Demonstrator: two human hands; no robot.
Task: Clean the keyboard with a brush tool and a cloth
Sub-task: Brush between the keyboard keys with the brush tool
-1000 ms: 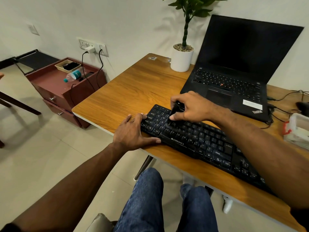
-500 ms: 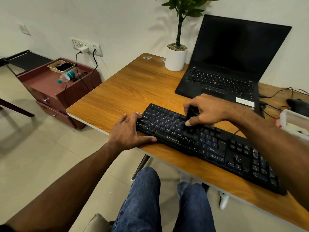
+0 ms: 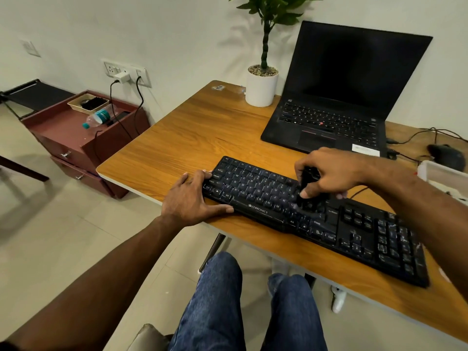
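Keyboard (image 3: 266, 196) black plastic, slight sheen; desk (image 3: 192, 138) wood-grain, smooth; plant pot (image 3: 260, 89) white, matt.

Soft daylight (wide-angle edge warp)

1 keyboard (image 3: 316, 219), 1 brush (image 3: 307, 191), 1 laptop (image 3: 336, 97), 1 plant (image 3: 263, 72), 2 hands (image 3: 192, 198).

A plain white wall (image 3: 177, 29) fills the upper frame, carrying a white socket panel (image 3: 126, 72) at upper left. Pale glossy floor tiles (image 3: 50, 249) cover the lower left. A dark red wooden drawer cabinet (image 3: 83, 140) stands at left, beside the wood-grain desk (image 3: 192, 133) in the centre.
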